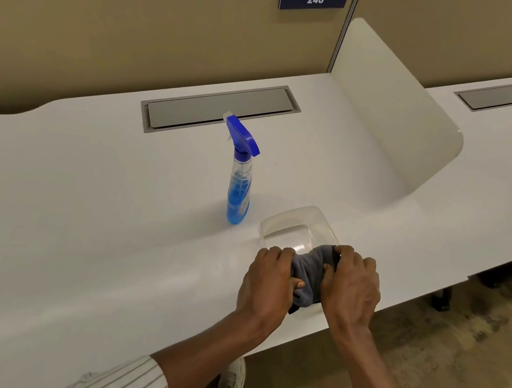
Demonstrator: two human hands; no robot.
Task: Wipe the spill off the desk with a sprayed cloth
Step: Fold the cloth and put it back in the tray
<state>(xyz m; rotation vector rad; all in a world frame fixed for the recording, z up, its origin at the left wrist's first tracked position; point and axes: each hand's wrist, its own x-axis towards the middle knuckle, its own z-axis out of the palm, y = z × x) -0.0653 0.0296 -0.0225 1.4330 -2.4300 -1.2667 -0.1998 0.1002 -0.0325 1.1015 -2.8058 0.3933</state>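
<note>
head view, one moment, items listed from the grip outward.
- fingers (pixel 285 253): both sets curled closed around the cloth, knuckles up, thumbs tucked beneath.
- left hand (pixel 269 280) and right hand (pixel 351 286): side by side, each clenched on one end of the bundle, as if wringing or bunching it.
- cloth (pixel 310 274): grey, soft, bunched into a roll between the hands, held just above the near edge of the surface, partly over the container. judged light and limp; likely damp, so it may drip; best taken as a gathered wad, flat face down for wiping.
- clear container (pixel 302 223): shallow, transparent, just beyond the hands; appears to hold a little liquid.
- spray bottle (pixel 239 191): upright, blue liquid, blue trigger head, left of the container, apart from it.
- surface (pixel 91 217): white, glossy; no spill can be made out.
- striped sleeves (pixel 128 382): pushed up the forearms.
</note>
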